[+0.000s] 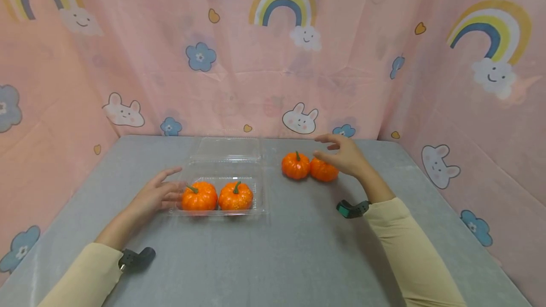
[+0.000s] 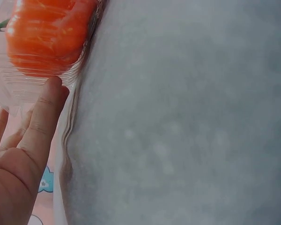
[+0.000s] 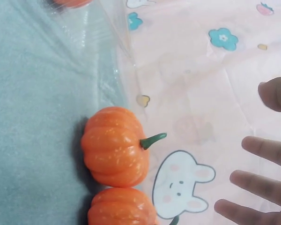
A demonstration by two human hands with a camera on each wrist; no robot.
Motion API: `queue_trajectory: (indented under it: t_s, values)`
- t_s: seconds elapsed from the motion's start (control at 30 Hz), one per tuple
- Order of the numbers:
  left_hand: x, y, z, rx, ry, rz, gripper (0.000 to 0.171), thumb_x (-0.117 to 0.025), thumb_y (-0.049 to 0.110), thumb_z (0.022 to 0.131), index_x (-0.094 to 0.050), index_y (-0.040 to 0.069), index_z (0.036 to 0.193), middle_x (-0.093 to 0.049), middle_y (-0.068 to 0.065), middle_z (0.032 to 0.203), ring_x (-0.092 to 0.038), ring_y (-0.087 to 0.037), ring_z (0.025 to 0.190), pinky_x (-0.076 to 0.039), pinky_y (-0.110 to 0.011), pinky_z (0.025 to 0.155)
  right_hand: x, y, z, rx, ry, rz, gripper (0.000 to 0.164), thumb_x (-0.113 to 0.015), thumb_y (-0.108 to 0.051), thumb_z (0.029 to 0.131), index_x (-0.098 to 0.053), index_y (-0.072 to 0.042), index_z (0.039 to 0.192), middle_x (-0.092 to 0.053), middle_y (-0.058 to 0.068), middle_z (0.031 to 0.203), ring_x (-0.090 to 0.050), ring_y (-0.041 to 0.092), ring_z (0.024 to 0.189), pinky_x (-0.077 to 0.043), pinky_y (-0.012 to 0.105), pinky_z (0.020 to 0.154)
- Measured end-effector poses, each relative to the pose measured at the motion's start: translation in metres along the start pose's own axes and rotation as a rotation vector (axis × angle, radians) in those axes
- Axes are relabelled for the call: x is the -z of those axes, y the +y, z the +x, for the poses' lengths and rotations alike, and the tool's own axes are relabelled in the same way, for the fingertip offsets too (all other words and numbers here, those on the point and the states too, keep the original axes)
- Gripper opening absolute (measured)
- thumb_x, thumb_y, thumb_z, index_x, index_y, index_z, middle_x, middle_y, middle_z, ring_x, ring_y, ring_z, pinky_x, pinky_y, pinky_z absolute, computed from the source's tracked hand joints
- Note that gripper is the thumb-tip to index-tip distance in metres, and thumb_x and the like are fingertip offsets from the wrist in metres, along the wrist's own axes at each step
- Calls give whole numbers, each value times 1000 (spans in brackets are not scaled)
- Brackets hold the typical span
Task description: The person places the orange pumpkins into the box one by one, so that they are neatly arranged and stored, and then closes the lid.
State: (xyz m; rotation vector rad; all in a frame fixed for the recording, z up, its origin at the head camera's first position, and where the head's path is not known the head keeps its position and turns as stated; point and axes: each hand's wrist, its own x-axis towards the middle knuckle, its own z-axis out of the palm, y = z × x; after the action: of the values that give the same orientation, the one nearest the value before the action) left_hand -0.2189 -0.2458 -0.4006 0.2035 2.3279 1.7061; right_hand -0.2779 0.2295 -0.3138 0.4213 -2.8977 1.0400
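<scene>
- Left hand [image 1: 159, 193]: fingers extended at the box [image 1: 261, 203]'s left wall, gripping nothing; light pressure should steady thin plastic without denting it.
- Right hand [image 1: 343, 155]: spread, empty, over the right loose pumpkin [image 1: 323, 171]; cupping the ribs looks surer than pinching a stem.
- Left loose pumpkin [image 1: 295, 167] touches its neighbour, so lift straight up.
- Boxed pumpkins [image 1: 235, 198] sit side by side; lid [image 1: 230, 148] open behind, near the curtain [image 1: 362, 84].
- Most room: the table [image 1: 290, 255] in front.
</scene>
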Motion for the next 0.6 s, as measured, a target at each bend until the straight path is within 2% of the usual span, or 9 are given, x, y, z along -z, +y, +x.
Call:
queue_trajectory:
  t_s: [0.27, 0.6]
  values:
    - [0, 0, 0, 6, 5, 16, 63, -44, 33, 102, -15, 13, 154, -41, -30, 145, -66, -25, 107, -56, -33, 88, -4, 15, -2, -38, 46, 61, 50, -63, -37, 91, -55, -15, 135, -49, 14, 144, -48, 42, 126, -46, 61, 96]
    - [0, -1, 1, 0, 10, 7, 63, -45, 33, 102, -16, 13, 154, -41, -30, 145, -66, -25, 107, -56, -33, 88, -10, 33, -3, -68, 100, 70, 50, -63, -37, 91, -56, -12, 133, -50, 17, 142, -49, 44, 124, -47, 59, 96]
